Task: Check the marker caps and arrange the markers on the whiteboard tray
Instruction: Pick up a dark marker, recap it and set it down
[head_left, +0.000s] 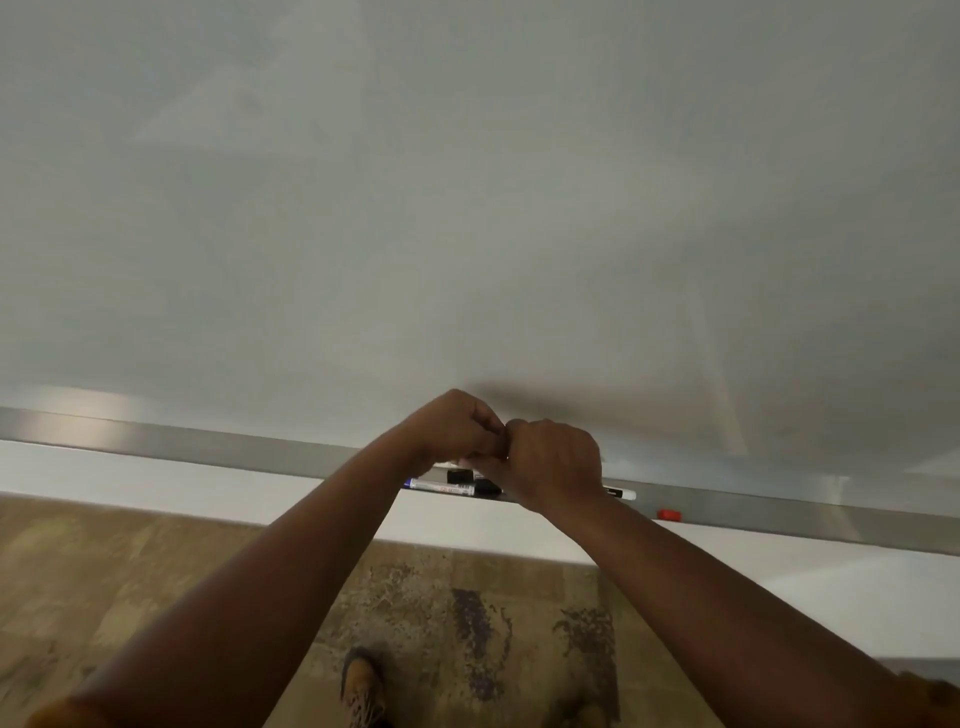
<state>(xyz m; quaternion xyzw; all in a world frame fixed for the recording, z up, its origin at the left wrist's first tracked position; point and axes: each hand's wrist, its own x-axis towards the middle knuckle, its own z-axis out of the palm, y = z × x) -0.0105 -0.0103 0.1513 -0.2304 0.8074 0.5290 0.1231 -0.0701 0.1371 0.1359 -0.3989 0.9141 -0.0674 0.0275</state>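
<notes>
From the head camera, both hands meet in front of a wide white whiteboard (467, 208), just above its long grey metal tray (234, 447). The left hand (457, 428) is curled into a loose fist, knuckles up, and the right hand (550, 460) is curled the same way, the two touching at the thumbs and forefingers. Between them only a sliver of a white marker barrel (470, 461) shows below the fingers; both hands appear clenched on it, though the cap end is hidden and which hand holds which part cannot be told.

On the tray beneath the hands lies a white marker with a blue end and printed label (441, 487), running along the tray. Just behind it sits a short black cap-like piece (460, 475), and another black piece (487, 487) lies at the labelled marker's right end. To the right of the right hand, the white tip of a further marker (621, 492) sticks out. Farther right along the tray rests a small red cap (669, 515), well apart from the others.

Below, a brown mottled floor (467, 613) and a tan shoe (363, 686) are in view.
</notes>
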